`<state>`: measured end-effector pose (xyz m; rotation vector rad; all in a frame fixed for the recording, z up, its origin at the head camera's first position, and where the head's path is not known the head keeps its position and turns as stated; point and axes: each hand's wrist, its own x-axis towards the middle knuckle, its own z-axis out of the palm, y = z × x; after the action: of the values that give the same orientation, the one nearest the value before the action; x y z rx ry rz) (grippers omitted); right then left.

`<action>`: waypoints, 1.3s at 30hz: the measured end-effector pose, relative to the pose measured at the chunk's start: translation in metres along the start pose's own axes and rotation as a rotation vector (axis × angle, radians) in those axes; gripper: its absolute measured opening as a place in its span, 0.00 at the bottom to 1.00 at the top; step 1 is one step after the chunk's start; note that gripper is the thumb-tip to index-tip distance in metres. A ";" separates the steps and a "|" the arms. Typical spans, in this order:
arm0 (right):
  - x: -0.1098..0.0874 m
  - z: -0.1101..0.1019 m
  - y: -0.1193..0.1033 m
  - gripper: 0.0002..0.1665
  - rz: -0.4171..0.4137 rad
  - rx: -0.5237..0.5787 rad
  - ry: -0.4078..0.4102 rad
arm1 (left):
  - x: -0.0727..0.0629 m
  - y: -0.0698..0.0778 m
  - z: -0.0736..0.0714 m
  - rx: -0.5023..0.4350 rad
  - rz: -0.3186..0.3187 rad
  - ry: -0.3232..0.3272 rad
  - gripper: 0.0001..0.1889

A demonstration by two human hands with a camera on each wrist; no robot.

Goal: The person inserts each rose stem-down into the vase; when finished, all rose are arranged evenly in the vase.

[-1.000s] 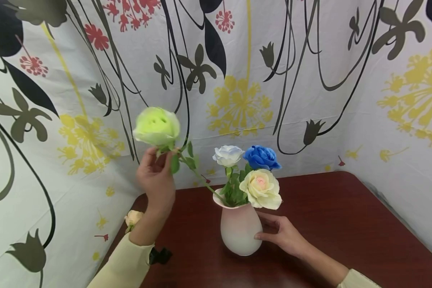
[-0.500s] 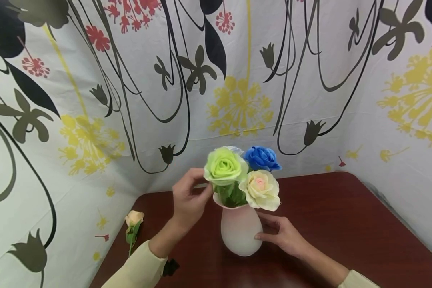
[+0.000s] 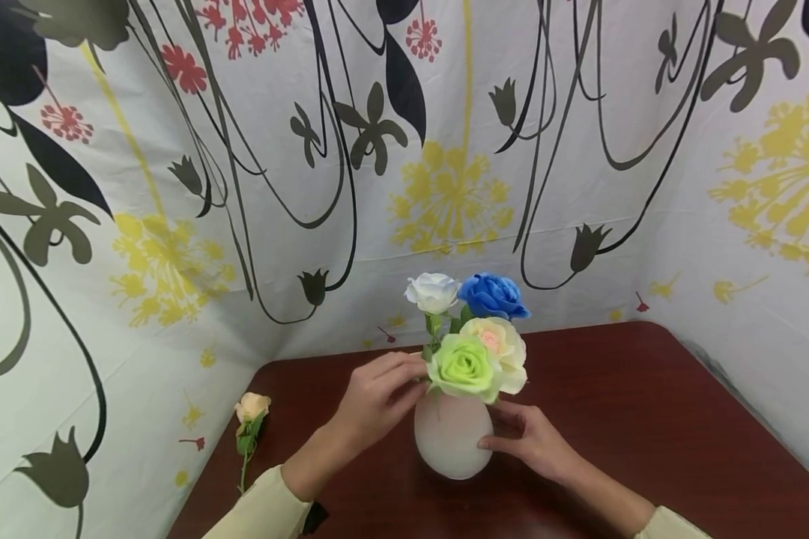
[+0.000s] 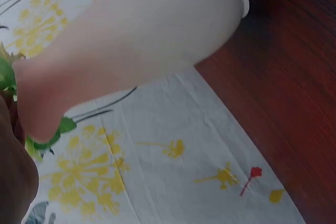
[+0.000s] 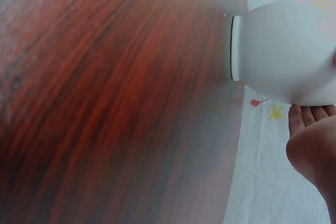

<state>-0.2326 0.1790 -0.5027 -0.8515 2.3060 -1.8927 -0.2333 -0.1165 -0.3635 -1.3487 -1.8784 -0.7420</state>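
A white vase with a pinkish neck stands upright on the dark red table. My left hand pinches the light green rose just beside its bloom, at the vase's mouth. Its stem and my fingertips are partly hidden by petals. Behind it in the vase are a cream rose, a blue rose and a white rose. My right hand holds the vase's right side between thumb and fingers. In the right wrist view, fingers touch the vase.
A peach rose with a green stem lies near the table's left edge. Flower-printed white cloth hangs behind and beside the table. A small black thing sits by my left sleeve.
My left hand has brought the green rose from the upper left to the vase, then lowered its bloom to the front of the mouth. My right hand stays on the vase.
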 end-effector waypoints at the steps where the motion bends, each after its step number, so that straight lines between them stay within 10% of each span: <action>1: 0.000 0.000 0.000 0.37 0.001 -0.006 0.001 | -0.001 -0.002 -0.002 0.003 0.000 0.012 0.12; 15: 0.000 0.000 -0.001 0.38 0.018 0.009 -0.008 | -0.040 -0.049 -0.058 -0.011 -0.290 0.310 0.14; 33: 0.000 0.000 -0.002 0.39 0.019 0.021 -0.011 | -0.138 -0.101 -0.133 -0.021 -1.120 0.539 0.16; 39: 0.000 0.000 -0.002 0.39 0.018 0.018 -0.006 | -0.177 -0.112 -0.147 -0.014 -1.396 0.494 0.21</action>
<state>-0.2316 0.1788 -0.5010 -0.8311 2.2817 -1.8986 -0.2715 -0.3613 -0.4244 0.3816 -2.1552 -1.5225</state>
